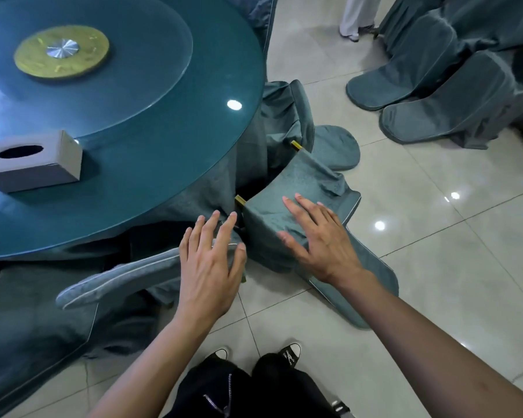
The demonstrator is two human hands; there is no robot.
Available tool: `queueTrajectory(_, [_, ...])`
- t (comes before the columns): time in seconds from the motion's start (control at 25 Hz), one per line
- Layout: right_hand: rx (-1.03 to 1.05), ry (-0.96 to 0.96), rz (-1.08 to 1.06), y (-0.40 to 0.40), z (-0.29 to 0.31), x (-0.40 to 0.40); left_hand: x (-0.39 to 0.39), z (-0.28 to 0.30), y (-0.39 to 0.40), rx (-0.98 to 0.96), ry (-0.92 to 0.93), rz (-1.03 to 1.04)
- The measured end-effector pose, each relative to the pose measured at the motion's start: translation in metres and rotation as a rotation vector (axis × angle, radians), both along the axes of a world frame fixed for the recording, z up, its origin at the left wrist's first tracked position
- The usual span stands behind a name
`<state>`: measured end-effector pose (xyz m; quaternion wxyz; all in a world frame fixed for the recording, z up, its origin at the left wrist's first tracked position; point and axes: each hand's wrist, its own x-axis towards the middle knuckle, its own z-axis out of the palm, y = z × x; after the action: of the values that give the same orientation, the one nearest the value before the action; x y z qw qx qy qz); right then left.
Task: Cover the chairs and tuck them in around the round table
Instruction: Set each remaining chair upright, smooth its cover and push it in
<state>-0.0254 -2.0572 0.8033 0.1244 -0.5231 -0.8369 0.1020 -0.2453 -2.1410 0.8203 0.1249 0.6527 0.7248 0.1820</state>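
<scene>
One round table (151,188), top glossy teal, skirted with a matte teal cloth that hangs to the tiled floor (435,236). On it: one round glass turntable (109,86), clear, with a yellow disc (61,51) and a metal hub at centre; one grey cardboard tissue box (32,161), oval slot on top.

Chairs counted: three at the table near the hands, one more at the table's far edge, and a stack of covered chairs (453,86) at upper right, well apart; exact number in the stack unclear. All covers are the same teal woven fabric with pale piping along the edges.

Chair in work (284,188): curved back, cover only partly on. Two yellow frame corners (240,200) stick out bare at the top edge. The loose cover falls behind it onto the floor. It stands close against the table skirt.

Left neighbour chair (118,276): covered, back edge rounded. Right neighbour chair (335,146): covered, tucked in.

Two hands. Right hand (317,236): flat, palm down on the fabric of the chair back, fingers spread, gripping nothing; the cloth wrinkles under the thumb. Left hand (209,260): fingers extended and spread, resting at the fold between the left neighbour's cover and the chair in work; not closed on anything, fingertips just short of the nearer yellow corner.

Two black shoes (290,351) below, white toe caps.
</scene>
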Motion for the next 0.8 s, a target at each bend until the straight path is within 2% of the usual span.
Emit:
queueTrajectory(0.32, [0.003, 0.061, 0.014, 0.03, -0.011, 0.091, 0.097, 0.008, 0.017, -0.052, 0.062, 0.028])
queueTrajectory(0.8, [0.018, 0.022, -0.005, 0.111, -0.015, 0.209, 0.22, -0.011, 0.082, -0.138, -0.067, 0.055])
